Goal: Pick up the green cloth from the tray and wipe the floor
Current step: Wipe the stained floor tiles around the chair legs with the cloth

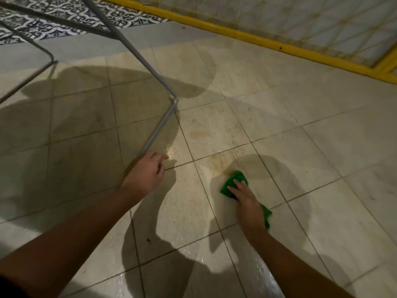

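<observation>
The green cloth (235, 181) lies bunched on the beige tiled floor (300, 147), right of centre. My right hand (247, 200) presses flat on top of it, fingers spread over the cloth, which sticks out in front of the fingers and behind the wrist. A yellowish stain (221, 160) marks the tile just ahead of the cloth. My left hand (148, 172) hovers over the floor to the left, fingers loosely curled and holding nothing, beside the end of a grey metal leg. The tray is out of view.
A grey metal tube frame (159, 130) runs from the top left down to my left hand. A patterned surface (64, 16) sits above it at the top left. A yellow-framed panel (279, 45) lines the far edge. Wet streaks shine near the bottom.
</observation>
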### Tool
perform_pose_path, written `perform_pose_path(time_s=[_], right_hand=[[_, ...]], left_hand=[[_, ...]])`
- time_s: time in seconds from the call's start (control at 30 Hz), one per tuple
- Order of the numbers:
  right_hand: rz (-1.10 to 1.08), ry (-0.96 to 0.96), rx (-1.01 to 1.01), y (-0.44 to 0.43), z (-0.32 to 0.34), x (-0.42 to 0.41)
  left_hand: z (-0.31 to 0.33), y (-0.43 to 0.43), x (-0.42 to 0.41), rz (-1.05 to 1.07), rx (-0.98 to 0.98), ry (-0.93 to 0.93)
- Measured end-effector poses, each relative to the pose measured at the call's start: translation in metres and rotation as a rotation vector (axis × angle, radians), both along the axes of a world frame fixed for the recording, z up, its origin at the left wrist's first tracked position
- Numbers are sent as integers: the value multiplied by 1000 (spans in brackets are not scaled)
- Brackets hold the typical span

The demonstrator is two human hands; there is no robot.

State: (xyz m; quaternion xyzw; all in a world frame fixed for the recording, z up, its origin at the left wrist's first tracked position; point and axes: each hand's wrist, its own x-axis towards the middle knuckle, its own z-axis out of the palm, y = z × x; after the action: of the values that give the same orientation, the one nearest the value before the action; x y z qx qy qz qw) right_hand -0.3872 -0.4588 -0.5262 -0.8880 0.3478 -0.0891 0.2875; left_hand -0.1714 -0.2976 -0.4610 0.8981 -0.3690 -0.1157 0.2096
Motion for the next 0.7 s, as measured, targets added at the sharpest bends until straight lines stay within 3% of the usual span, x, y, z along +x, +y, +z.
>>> perform_pose_path(time_s=[0.07, 0.2, 0.33, 0.5, 0.63, 0.7], right_hand=[[-58, 20, 3, 23, -3, 11], [348, 76, -122, 39, -9, -4], [491, 84, -117, -5, -9, -44], [83, 67, -52, -63, -1, -38], [-270, 135, -43, -53, 3, 11], [-262, 131, -70, -35, -2, 24]], left_hand=[[0, -6, 0, -7, 11, -2], [-2, -19, -2, -32, 53, -36], [0, -35, 1, -36, 55, -65], [0, -48, 6, -58, 58, -60], [-5, -52, 3, -70, 64, -57], [-7, -55, 3, -72, 61, -43]])
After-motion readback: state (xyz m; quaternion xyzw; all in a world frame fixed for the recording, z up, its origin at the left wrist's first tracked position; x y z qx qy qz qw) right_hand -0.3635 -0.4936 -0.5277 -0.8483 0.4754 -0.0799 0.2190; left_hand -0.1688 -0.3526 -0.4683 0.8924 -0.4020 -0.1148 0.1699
